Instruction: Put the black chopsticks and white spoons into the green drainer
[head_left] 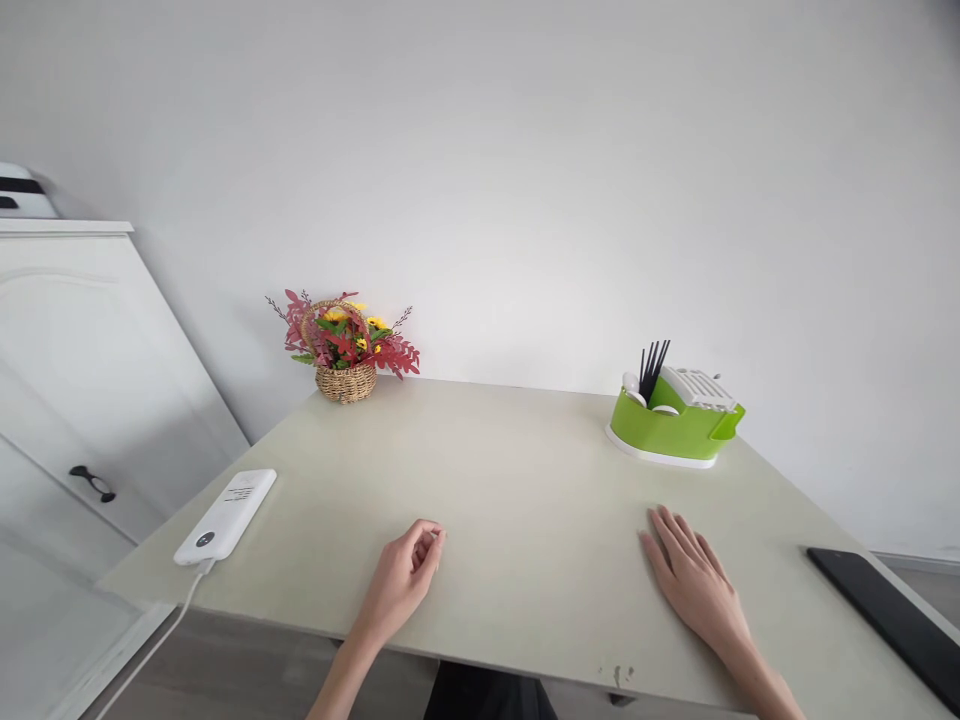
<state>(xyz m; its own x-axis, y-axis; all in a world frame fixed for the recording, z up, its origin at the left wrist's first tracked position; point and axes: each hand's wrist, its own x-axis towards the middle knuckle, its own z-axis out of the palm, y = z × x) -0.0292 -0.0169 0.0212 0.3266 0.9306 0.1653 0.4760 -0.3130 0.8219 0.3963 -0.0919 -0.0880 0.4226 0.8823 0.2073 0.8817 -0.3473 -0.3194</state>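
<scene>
My left hand (407,578) rests on its side on the pale table (510,480), near the front edge. Its fingers are curled in toward the thumb, and nothing shows between them. Palm down on the right part of the same table lies my right hand (694,580), fingers stretched out and holding nothing. Beyond it stands a green utensil caddy (660,428) with a white base. Black chopsticks (652,368) and white spoons (636,392) stick up from its left compartment, beside a white slotted top (697,388).
A wicker basket (346,384) of red and yellow artificial flowers stands at the back left. A white power bank (227,515) with a white cable (154,640) hanging over the edge lies at left. A flat black object (885,615) lies at right. A white cabinet (82,370) stands left of the table.
</scene>
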